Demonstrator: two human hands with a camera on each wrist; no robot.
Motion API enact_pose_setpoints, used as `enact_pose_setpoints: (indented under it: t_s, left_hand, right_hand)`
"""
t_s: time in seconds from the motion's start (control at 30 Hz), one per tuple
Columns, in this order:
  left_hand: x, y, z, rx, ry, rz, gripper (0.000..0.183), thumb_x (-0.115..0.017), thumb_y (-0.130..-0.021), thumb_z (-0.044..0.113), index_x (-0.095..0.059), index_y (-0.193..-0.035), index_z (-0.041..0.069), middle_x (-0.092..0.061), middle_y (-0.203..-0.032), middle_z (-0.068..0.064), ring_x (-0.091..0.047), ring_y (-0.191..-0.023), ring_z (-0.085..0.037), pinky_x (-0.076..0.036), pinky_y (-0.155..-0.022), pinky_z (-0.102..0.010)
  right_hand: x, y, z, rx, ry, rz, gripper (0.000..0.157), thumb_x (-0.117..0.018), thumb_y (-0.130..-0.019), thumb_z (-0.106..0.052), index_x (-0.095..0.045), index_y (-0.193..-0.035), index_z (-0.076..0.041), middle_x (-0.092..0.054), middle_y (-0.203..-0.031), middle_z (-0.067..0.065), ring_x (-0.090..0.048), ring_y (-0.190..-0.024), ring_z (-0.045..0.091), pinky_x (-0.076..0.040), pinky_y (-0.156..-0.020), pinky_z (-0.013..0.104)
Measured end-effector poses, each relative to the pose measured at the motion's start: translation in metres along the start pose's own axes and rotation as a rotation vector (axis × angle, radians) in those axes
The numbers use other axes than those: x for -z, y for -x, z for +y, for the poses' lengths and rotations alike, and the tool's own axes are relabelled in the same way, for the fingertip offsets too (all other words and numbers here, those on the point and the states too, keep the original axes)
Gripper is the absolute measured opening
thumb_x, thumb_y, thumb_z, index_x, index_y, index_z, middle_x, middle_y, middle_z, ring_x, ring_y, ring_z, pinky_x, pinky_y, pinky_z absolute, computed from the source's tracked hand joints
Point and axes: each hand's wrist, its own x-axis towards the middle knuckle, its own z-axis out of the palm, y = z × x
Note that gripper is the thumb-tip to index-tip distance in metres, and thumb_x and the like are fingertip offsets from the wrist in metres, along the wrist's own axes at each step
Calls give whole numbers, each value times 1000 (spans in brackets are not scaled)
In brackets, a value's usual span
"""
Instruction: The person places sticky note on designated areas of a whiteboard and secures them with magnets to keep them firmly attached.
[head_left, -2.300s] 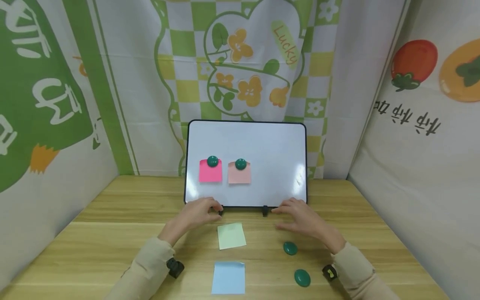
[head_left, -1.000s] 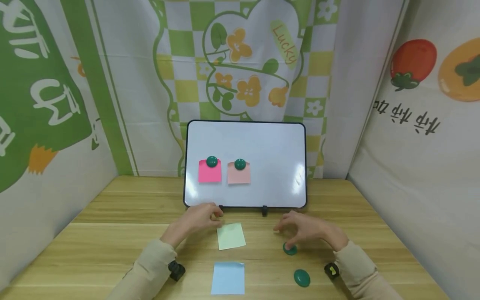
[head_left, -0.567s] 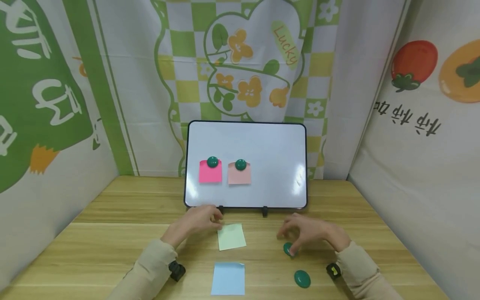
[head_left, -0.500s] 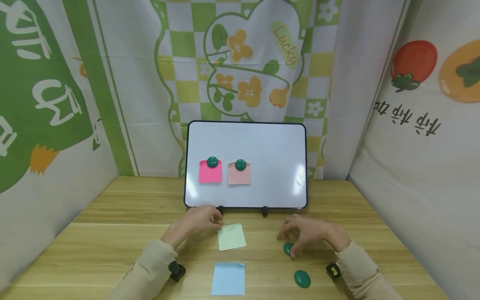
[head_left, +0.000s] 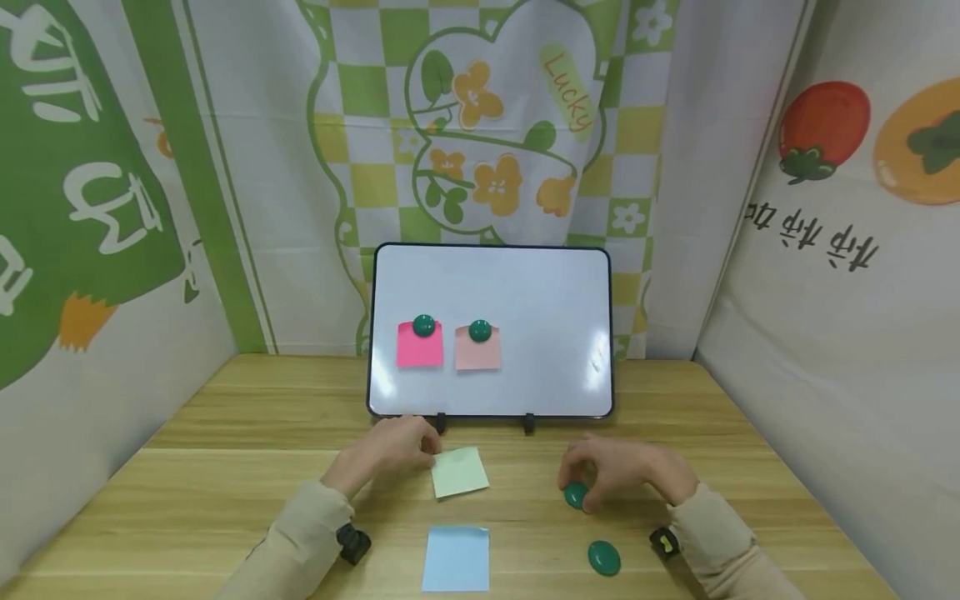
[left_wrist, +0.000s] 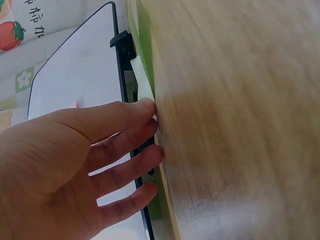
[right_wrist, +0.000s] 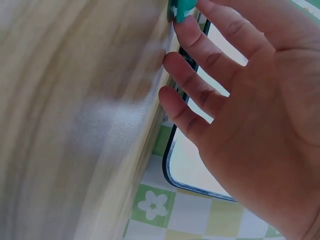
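My left hand [head_left: 390,454] pinches the left corner of a pale green sticky note [head_left: 460,472]; in the left wrist view the thumb and index finger close on the paper [left_wrist: 142,79], which is seen nearly edge-on. On the right, my right hand [head_left: 626,468] grips a round green magnet [head_left: 576,495] between thumb and fingers at the tabletop. The right wrist view shows only part of that magnet [right_wrist: 184,8] at its top edge. A second green magnet [head_left: 604,557] lies nearer me, and a blue sticky note [head_left: 456,558] lies in front of the green one.
A whiteboard [head_left: 551,333] stands on small black feet [head_left: 529,423] behind both hands. On it, green magnets hold a hot pink note [head_left: 420,350] and a pale pink note [head_left: 477,354]. Printed curtains [head_left: 262,167] surround the wooden table [head_left: 247,417].
Both hands have come down from beside the whiteboard's foot. The left has taken the green note's corner and shifted it slightly left; the right has closed its fingers on the farther magnet.
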Motion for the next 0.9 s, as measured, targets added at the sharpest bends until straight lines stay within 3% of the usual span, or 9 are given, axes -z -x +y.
enact_pose_setpoints:
  t_s: [0.2,0.43,0.9]
  left_hand:
    - [-1,0,1,-18,10,2,7,-71,-82,20,-72,-88,23,-63,-83,12,-56,-78,-8,-48,-73,-33]
    - [-2,-2,1,-20,15,-10,6,-70,-83,20,-72,-87,22,-61,-81,11,-54,-76,-8,-47,-71,-32]
    - [-3,-4,1,-26,44,-6,7,-69,-84,21,-72,-90,23,-62,-83,12,-54,-78,-7,-47,-73,-32]
  right_hand:
    - [-3,-1,0,-18,19,27,36,-76,-73,-26,-65,-107,-31,-56,-102,-14,-47,-100,12,-43,-84,30]
    - [-4,-4,5,38,56,69,38,-75,-74,-26,-66,-111,-27,-58,-104,-12,-48,-101,11,-42,-87,34]
    - [-4,-6,5,36,22,65,37,-75,-76,-29,-67,-112,-24,-58,-103,-12,-51,-98,10,-44,-85,30]
